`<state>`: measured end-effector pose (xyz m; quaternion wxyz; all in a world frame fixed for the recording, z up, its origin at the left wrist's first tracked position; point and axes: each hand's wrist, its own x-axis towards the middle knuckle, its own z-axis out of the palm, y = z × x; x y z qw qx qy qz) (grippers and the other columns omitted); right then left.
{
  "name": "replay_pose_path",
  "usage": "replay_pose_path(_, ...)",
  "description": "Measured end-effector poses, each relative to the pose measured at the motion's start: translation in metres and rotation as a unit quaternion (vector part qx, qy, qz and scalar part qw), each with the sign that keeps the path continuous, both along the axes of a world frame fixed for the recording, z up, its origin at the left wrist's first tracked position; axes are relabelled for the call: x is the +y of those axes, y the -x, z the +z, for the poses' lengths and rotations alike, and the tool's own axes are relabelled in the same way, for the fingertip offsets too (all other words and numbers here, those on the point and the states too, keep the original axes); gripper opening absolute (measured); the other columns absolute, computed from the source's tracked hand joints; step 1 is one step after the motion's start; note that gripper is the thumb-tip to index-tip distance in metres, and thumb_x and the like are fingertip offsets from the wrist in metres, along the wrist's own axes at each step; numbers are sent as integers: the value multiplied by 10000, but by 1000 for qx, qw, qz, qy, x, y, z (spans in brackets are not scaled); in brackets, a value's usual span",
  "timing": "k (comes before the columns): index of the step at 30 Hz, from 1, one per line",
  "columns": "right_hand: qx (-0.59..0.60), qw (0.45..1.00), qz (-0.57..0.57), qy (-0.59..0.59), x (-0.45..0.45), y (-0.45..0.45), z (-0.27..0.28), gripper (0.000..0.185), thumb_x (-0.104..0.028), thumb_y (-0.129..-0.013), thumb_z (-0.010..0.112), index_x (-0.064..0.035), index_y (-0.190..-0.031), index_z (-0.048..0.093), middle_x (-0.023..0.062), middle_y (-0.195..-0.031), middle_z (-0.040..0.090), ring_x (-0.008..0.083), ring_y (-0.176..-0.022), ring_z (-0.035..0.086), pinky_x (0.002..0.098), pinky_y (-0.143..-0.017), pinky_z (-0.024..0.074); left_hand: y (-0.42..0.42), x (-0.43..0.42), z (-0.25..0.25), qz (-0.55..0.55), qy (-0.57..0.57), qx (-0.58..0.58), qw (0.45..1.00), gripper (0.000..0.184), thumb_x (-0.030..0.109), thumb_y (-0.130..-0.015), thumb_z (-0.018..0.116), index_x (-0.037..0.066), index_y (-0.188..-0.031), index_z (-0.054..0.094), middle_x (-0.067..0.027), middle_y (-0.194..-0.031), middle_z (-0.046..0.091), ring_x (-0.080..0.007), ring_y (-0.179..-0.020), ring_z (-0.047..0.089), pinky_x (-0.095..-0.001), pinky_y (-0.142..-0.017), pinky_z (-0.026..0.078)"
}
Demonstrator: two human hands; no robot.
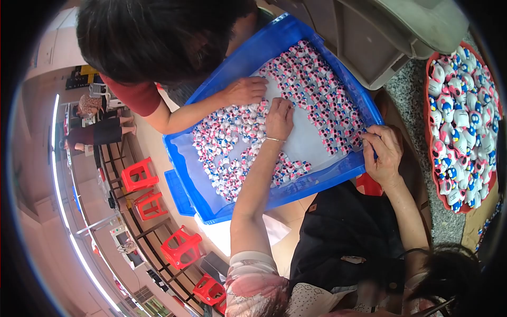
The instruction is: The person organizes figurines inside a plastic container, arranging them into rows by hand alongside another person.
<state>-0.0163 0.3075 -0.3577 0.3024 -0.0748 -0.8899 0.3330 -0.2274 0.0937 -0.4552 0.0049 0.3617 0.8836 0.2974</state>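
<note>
A blue tray (208,214) holds many small white, pink and blue toy figures. On one side they form a loose heap (222,140); on the other they stand in close rows (325,95). Bare whitish lining (306,142) shows between the two groups. My left hand (279,120), a bracelet at its wrist, is over the tray beside the heap. Its fingers are bent together, and whatever they hold is hidden. At the tray's right rim is my right hand (383,156), fingers curled close to the end of the rows. What lies between those fingers cannot be made out.
A co-worker's hand (247,91) reaches into the tray from the far side. A red basket (430,145) full of larger toy figures stands on a speckled surface (404,90) at right. Grey bins (364,47) are above. Red stools (140,174) line the left.
</note>
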Motion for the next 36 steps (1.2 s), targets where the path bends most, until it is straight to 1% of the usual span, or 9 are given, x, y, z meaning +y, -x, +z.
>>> replay_pose_path(8,3,1000,2,-4,0,2,0,161,41,-730,634,-1,-885,644,106,-923,610,284,-839,615,356,-722,508,4,-35,20,153,-133,-8,979,206,13,-764,685,36,-946,590,-126,-896,580,-255,-714,611,-347,-615,502)
replay_pose_path(9,4,1000,1,-5,0,1,0,158,40,-732,633,-1,-884,643,105,-920,609,284,-838,614,356,-722,507,5,-51,24,167,-112,-25,979,130,2,-808,661,38,-924,613,-98,-819,619,-143,-677,597,-262,-624,489)
replay_pose_path(12,11,1000,-2,2,-1,2,0,150,37,-737,634,-2,-881,647,106,-915,610,282,-832,612,357,-718,506,-7,-70,34,109,-6,-22,994,157,64,-767,675,33,-918,643,-144,-866,625,-318,-795,618,-388,-704,512)
replay_pose_path(16,17,1000,-3,-2,-2,2,-2,139,34,-740,636,-3,-874,651,104,-914,612,278,-834,609,355,-730,502,-17,-48,32,20,103,106,989,141,62,-687,680,56,-825,652,-121,-965,593,-308,-936,571,-384,-779,501)
replay_pose_path(18,10,1000,-4,2,-2,0,-2,129,32,-744,638,-2,-867,653,102,-919,614,275,-839,607,353,-746,496,-10,-45,20,-23,273,119,954,176,73,-688,655,66,-863,639,-103,-946,575,-292,-912,571,-400,-780,497)
replay_pose_path(23,13,1000,-11,-7,-2,-1,0,122,31,-742,638,1,-860,650,104,-932,617,278,-847,607,357,-751,496,-13,-37,26,-22,312,120,942,223,55,-692,651,44,-907,595,-117,-963,523,-302,-862,595,-413,-708,519)
replay_pose_path(27,4,1000,-10,6,-2,0,-1,129,34,-739,636,1,-863,651,108,-933,616,285,-846,609,360,-746,503,-29,-20,27,41,114,-23,992,308,28,-756,662,-2,-1053,587,-150,-1047,501,-335,-913,597,-422,-746,513)
replay_pose_path(30,-1,1000,-2,-1,-2,-2,0,142,39,-735,636,2,-871,654,111,-935,616,285,-847,612,360,-746,507,-44,-19,10,13,39,-13,999,325,-2,-762,644,13,-1083,601,-151,-1125,494,-333,-909,599,-410,-769,518)
replay_pose_path(36,5,1000,-6,4,-1,0,0,164,49,-724,635,2,-880,653,112,-934,617,286,-853,616,360,-747,509,-42,-32,4,-54,28,26,998,320,25,-789,644,64,-1101,588,-118,-1028,561,-315,-857,625,-404,-700,527)
